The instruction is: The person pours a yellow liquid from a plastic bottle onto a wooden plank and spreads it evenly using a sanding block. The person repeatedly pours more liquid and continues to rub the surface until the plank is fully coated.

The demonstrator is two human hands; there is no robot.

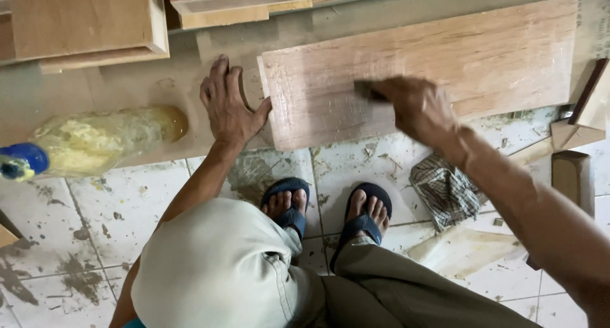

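A reddish-brown wooden board (483, 54) lies flat on a larger sheet on the floor. My left hand (227, 105) rests flat, fingers spread, on the sheet against the board's left edge, thumb touching it. On the board's lower middle, my right hand (416, 105) grips a small dark block (368, 91) and presses it to the surface; the hand is motion-blurred. I am squatting, my knees and both sandalled feet (327, 207) just below the board.
A plastic bottle of yellowish glue (95, 140) with a blue cap lies at left. Stacked wood panels (89, 23) fill the top. A checked rag (445, 191), wood offcuts (575, 175) and a paper scrap lie on the stained tile floor at right.
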